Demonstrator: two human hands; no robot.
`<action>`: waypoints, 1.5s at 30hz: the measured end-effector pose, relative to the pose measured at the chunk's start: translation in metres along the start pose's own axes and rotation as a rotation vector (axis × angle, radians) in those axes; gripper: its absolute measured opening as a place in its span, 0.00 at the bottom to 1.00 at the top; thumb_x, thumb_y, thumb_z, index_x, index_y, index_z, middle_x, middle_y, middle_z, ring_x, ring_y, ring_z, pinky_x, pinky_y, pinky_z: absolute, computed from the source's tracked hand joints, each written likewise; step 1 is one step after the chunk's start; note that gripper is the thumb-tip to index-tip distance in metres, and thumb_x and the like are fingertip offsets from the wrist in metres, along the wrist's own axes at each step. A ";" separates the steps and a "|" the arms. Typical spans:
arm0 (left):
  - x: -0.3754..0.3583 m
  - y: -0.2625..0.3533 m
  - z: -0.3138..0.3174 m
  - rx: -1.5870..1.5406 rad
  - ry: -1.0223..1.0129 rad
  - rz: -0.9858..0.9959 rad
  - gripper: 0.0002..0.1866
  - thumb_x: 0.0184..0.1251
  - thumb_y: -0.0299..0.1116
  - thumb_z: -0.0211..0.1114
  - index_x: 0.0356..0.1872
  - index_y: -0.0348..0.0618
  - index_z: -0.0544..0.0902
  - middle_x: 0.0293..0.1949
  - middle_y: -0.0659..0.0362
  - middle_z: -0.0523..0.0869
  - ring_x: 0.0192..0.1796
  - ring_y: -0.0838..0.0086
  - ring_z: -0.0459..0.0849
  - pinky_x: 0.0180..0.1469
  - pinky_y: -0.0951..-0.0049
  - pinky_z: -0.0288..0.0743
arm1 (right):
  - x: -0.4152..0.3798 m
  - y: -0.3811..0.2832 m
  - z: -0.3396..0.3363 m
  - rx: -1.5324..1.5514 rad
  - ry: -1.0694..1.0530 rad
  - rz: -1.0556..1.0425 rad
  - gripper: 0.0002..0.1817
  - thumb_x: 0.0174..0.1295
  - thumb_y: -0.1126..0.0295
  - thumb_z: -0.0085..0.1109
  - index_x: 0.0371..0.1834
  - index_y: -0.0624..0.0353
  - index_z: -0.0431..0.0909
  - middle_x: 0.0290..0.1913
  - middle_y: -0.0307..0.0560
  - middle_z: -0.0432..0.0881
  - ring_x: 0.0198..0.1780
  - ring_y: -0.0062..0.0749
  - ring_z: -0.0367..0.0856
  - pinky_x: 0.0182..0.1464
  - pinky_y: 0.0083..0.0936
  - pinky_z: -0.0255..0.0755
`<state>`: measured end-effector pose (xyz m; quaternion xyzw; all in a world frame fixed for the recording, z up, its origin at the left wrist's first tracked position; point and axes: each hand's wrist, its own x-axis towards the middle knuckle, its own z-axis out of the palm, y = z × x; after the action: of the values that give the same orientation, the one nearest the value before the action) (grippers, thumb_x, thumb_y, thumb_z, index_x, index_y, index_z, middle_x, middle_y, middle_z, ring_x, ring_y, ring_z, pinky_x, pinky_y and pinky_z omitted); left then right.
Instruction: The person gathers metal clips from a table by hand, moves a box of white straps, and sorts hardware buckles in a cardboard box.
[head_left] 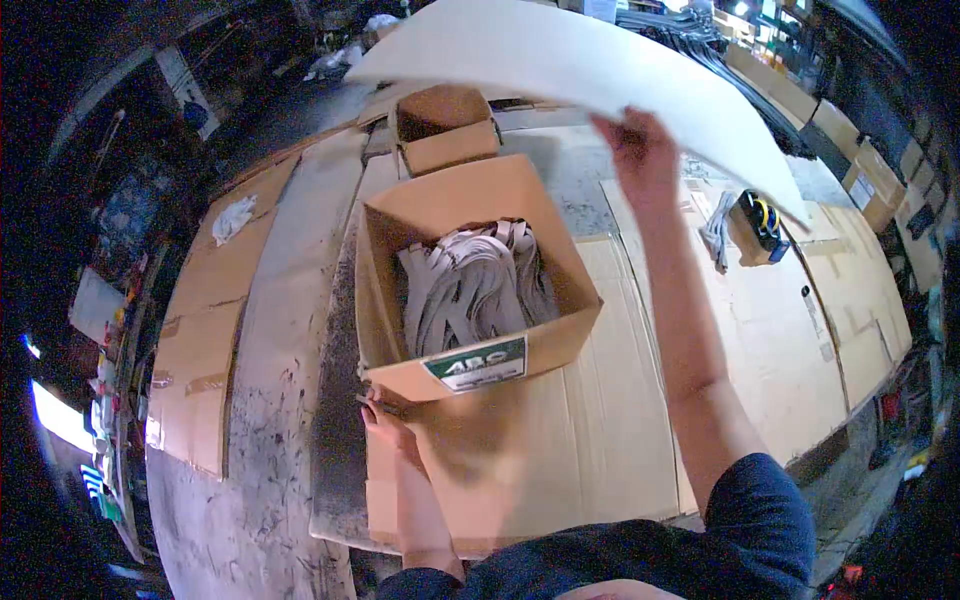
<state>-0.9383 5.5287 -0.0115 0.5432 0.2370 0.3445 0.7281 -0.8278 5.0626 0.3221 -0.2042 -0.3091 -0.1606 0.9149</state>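
Note:
An open cardboard box point(560, 350) with a green-and-white label stands in front of me. Inside lies a bundle of grey flat strips point(480, 280), looped and folded over. My left hand point(385, 420) is at the lower front left corner of the box, fingers curled in; a small dark thing shows at them, too small to name. My right hand point(643, 150) is raised beyond the box, fingers closed at the near edge of a large white sheet point(560, 50). The sheet reaches across the far side of the table, its near edge apparently lifted.
A smaller open cardboard box point(450, 150) stands behind the large one. To the right are a black-and-yellow tape dispenser point(765, 225) and a grey strip bundle point(718, 232). A crumpled white cloth point(234, 220) lies left. Flattened cardboard point(620, 440) covers much of the table.

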 end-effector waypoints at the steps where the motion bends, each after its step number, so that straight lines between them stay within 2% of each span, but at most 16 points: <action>1: -0.017 0.021 -0.004 -0.081 -0.041 -0.040 0.13 0.65 0.39 0.54 0.45 0.44 0.75 0.35 0.62 0.77 0.36 0.77 0.76 0.36 0.76 0.71 | -0.022 0.017 0.006 -0.018 -0.013 0.022 0.05 0.56 0.74 0.50 0.32 0.66 0.72 0.36 0.51 0.78 0.38 0.44 0.79 0.53 0.46 0.72; 2: -0.027 0.032 -0.013 -0.083 -0.038 -0.037 0.13 0.65 0.39 0.54 0.45 0.44 0.75 0.35 0.62 0.77 0.36 0.77 0.76 0.36 0.76 0.71 | -0.046 0.034 0.017 -0.034 -0.025 0.043 0.05 0.57 0.74 0.50 0.31 0.64 0.73 0.36 0.49 0.78 0.37 0.43 0.79 0.52 0.48 0.72; 4: -0.045 0.047 -0.039 -0.030 -0.189 -0.227 0.12 0.63 0.38 0.56 0.44 0.45 0.75 0.28 0.65 0.74 0.28 0.81 0.72 0.27 0.80 0.65 | -0.092 0.066 0.085 -0.255 0.430 0.085 0.08 0.58 0.70 0.47 0.25 0.60 0.73 0.29 0.44 0.75 0.33 0.32 0.75 0.50 0.51 0.71; 8: -0.058 -0.018 -0.102 -0.302 -0.151 -0.503 0.13 0.63 0.37 0.56 0.47 0.45 0.74 0.26 0.66 0.73 0.24 0.81 0.70 0.23 0.82 0.64 | -0.170 0.116 0.066 -0.067 0.132 0.280 0.11 0.60 0.67 0.47 0.39 0.62 0.75 0.43 0.48 0.76 0.47 0.43 0.77 0.51 0.45 0.71; 10: -0.076 -0.006 -0.109 -0.392 -0.138 -0.598 0.14 0.63 0.36 0.55 0.48 0.45 0.74 0.25 0.67 0.73 0.23 0.81 0.69 0.22 0.83 0.63 | -0.209 0.128 0.073 -0.078 0.204 0.399 0.12 0.60 0.68 0.47 0.43 0.63 0.72 0.43 0.49 0.76 0.47 0.50 0.77 0.50 0.43 0.72; 11: -0.090 0.012 -0.107 -0.415 -0.268 -0.646 0.14 0.63 0.36 0.56 0.49 0.45 0.73 0.25 0.66 0.73 0.22 0.81 0.70 0.22 0.83 0.65 | -0.221 0.131 0.075 -0.005 0.289 0.544 0.14 0.60 0.68 0.49 0.46 0.66 0.69 0.42 0.48 0.76 0.43 0.53 0.78 0.46 0.41 0.74; 14: -0.099 0.000 -0.114 -0.403 -0.406 -0.796 0.16 0.62 0.38 0.58 0.49 0.45 0.73 0.25 0.65 0.74 0.23 0.80 0.71 0.25 0.80 0.69 | -0.244 0.147 0.079 -0.178 0.337 0.562 0.15 0.59 0.67 0.51 0.44 0.66 0.69 0.39 0.48 0.76 0.40 0.51 0.80 0.42 0.37 0.77; 16: -0.128 0.042 -0.091 -0.467 -0.575 -0.896 0.17 0.62 0.39 0.59 0.49 0.46 0.73 0.24 0.65 0.74 0.24 0.79 0.72 0.25 0.79 0.69 | -0.242 0.142 0.092 -0.137 0.439 0.672 0.14 0.59 0.66 0.51 0.43 0.66 0.68 0.37 0.49 0.76 0.37 0.51 0.81 0.38 0.35 0.78; 22: -0.172 0.076 -0.063 -0.230 -0.647 -0.899 0.14 0.62 0.43 0.59 0.42 0.46 0.73 0.25 0.63 0.75 0.25 0.78 0.73 0.26 0.77 0.70 | -0.244 0.154 0.086 -0.107 0.431 0.694 0.14 0.59 0.63 0.52 0.39 0.64 0.68 0.37 0.47 0.76 0.37 0.49 0.81 0.39 0.32 0.76; 25: -0.191 0.089 -0.049 -0.133 -0.655 -1.006 0.12 0.66 0.40 0.53 0.44 0.45 0.71 0.26 0.63 0.75 0.26 0.78 0.74 0.27 0.80 0.70 | -0.247 0.156 0.096 -0.112 0.554 0.598 0.16 0.57 0.65 0.56 0.41 0.67 0.68 0.34 0.52 0.76 0.32 0.49 0.82 0.33 0.36 0.79; 27: -0.197 0.091 -0.046 -0.065 -0.680 -1.055 0.12 0.67 0.40 0.52 0.44 0.44 0.72 0.26 0.63 0.75 0.26 0.78 0.73 0.26 0.80 0.69 | -0.250 0.150 0.101 -0.327 0.583 0.590 0.18 0.56 0.63 0.58 0.42 0.66 0.68 0.34 0.52 0.77 0.34 0.46 0.82 0.33 0.34 0.79; 31: -0.217 0.104 -0.035 -0.014 -0.884 -1.181 0.13 0.68 0.40 0.51 0.43 0.43 0.73 0.24 0.64 0.74 0.23 0.80 0.72 0.24 0.80 0.67 | -0.257 0.118 0.107 -0.295 0.442 0.761 0.18 0.55 0.62 0.60 0.40 0.66 0.71 0.32 0.48 0.77 0.37 0.39 0.82 0.36 0.29 0.78; 33: -0.232 0.116 -0.022 0.077 -0.950 -1.160 0.13 0.68 0.41 0.50 0.43 0.42 0.73 0.23 0.65 0.73 0.22 0.80 0.71 0.23 0.81 0.66 | -0.282 0.094 0.105 -0.758 0.223 0.783 0.17 0.58 0.61 0.57 0.39 0.65 0.72 0.37 0.45 0.79 0.38 0.31 0.80 0.39 0.25 0.75; 35: -0.254 0.128 -0.015 0.172 -1.013 -1.140 0.14 0.68 0.41 0.49 0.42 0.41 0.74 0.22 0.65 0.73 0.21 0.81 0.71 0.22 0.81 0.65 | -0.322 0.068 0.090 -0.967 0.122 0.732 0.15 0.59 0.62 0.57 0.40 0.65 0.74 0.37 0.43 0.79 0.39 0.22 0.78 0.40 0.21 0.73; 37: -0.278 0.137 -0.011 0.112 -1.276 -0.956 0.14 0.69 0.41 0.47 0.43 0.42 0.74 0.21 0.66 0.71 0.20 0.82 0.70 0.21 0.81 0.64 | -0.366 0.028 0.085 -1.281 0.091 0.730 0.16 0.60 0.64 0.55 0.43 0.67 0.73 0.37 0.43 0.79 0.40 0.21 0.77 0.42 0.19 0.72; 45: -0.450 0.146 -0.006 0.299 -1.708 -0.927 0.13 0.71 0.42 0.44 0.45 0.45 0.70 0.20 0.69 0.70 0.16 0.86 0.67 0.18 0.86 0.62 | -0.526 -0.144 0.137 -1.182 0.528 0.645 0.12 0.64 0.72 0.48 0.47 0.67 0.72 0.39 0.43 0.79 0.42 0.21 0.76 0.45 0.18 0.71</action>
<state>-1.2709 5.2162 0.1126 0.5495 -0.1384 -0.5174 0.6413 -1.3553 5.0909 0.1293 -0.7002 0.1361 -0.0670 0.6976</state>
